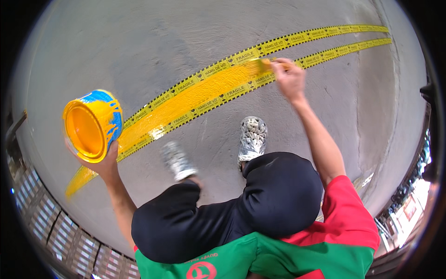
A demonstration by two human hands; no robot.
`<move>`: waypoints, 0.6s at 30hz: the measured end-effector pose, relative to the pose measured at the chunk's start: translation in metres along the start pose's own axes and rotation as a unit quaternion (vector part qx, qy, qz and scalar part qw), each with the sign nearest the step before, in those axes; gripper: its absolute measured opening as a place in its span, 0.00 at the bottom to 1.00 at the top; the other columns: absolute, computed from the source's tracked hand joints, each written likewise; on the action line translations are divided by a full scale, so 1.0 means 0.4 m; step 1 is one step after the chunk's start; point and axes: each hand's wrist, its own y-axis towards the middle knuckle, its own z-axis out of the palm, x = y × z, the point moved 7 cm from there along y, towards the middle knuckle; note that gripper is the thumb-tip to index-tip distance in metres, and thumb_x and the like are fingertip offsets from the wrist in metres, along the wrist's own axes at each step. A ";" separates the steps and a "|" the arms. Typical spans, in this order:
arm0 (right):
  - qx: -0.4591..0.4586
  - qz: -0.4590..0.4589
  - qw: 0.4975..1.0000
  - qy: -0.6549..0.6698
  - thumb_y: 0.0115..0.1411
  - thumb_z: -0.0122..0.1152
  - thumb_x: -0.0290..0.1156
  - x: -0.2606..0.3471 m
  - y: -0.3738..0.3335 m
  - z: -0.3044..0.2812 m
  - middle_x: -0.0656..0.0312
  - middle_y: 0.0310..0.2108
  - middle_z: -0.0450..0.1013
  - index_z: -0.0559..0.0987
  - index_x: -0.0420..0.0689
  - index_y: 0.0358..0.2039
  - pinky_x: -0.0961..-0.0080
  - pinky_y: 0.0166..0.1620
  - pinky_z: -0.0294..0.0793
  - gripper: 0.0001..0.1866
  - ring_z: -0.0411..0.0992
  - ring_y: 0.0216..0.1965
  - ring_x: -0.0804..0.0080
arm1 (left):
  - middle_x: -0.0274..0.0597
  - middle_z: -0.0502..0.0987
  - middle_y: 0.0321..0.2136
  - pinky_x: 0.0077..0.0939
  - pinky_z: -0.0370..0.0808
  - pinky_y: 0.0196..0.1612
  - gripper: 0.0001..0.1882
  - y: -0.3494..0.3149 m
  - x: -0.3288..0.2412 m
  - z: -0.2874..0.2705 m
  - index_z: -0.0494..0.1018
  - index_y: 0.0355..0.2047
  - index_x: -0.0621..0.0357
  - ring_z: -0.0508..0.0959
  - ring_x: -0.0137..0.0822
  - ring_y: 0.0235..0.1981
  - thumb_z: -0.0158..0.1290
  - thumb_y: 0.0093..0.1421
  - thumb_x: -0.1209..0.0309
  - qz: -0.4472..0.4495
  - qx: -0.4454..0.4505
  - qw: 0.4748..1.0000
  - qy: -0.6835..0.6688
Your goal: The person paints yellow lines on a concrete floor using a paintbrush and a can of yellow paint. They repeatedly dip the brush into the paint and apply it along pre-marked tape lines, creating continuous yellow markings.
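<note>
My left hand (104, 162) is closed round the lower side of a paint can (115, 111), blue with yellow drips, tilted so its yellow-coated mouth faces me. In my right hand (290, 80) is a paintbrush (265, 65), its yellow bristles on the concrete between two strips of tape and slightly blurred. A band of wet yellow paint (195, 95) runs from the lower left up to the brush. The upper tape strip (278, 44) and the lower tape strip (320, 57), both yellow with black edges, border it. Fingers of my left hand are partly hidden behind the can.
Grey concrete floor (218, 28) spreads all around. My feet, in pale clogs (253, 135), stand just below the lower tape. Stacked goods (60, 232) line the lower left edge, and clutter (404, 209) stands at the lower right. Bare concrete lies between the strips right of the brush.
</note>
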 end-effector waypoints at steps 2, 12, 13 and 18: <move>-0.075 -0.018 0.991 -0.106 0.66 0.61 0.32 -0.060 0.066 -0.146 0.56 0.31 0.83 0.85 0.40 0.41 0.77 0.27 0.75 0.11 0.77 0.26 0.75 | 0.46 0.66 0.61 0.41 0.64 0.67 0.59 -0.005 -0.029 0.022 0.55 0.68 0.60 0.68 0.43 0.63 0.74 0.37 0.60 0.014 0.004 1.000 0.016; 0.005 -0.264 0.960 -0.096 0.65 0.59 0.23 0.175 -0.115 0.145 0.51 0.37 0.80 0.81 0.36 0.42 0.68 0.39 0.79 0.08 0.80 0.36 0.58 | 0.48 0.66 0.57 0.37 0.70 0.61 0.60 -0.077 -0.094 0.373 0.60 0.62 0.62 0.71 0.43 0.57 0.81 0.33 0.55 0.089 0.070 0.987 -0.115; 0.043 -0.257 0.964 -0.045 0.65 0.58 0.22 0.204 -0.149 0.194 0.53 0.35 0.80 0.81 0.36 0.41 0.71 0.39 0.79 0.07 0.80 0.35 0.62 | 0.50 0.66 0.58 0.40 0.68 0.63 0.62 -0.071 -0.091 0.397 0.58 0.63 0.62 0.69 0.46 0.60 0.81 0.32 0.53 0.056 0.047 0.981 -0.180; 0.183 -0.053 0.966 0.176 0.64 0.56 0.20 0.125 -0.159 0.285 0.63 0.31 0.79 0.81 0.34 0.41 0.79 0.39 0.75 0.08 0.76 0.33 0.78 | 0.54 0.61 0.63 0.44 0.65 0.66 0.65 -0.087 -0.115 0.471 0.53 0.67 0.58 0.64 0.47 0.65 0.79 0.34 0.48 0.076 0.082 0.968 -0.225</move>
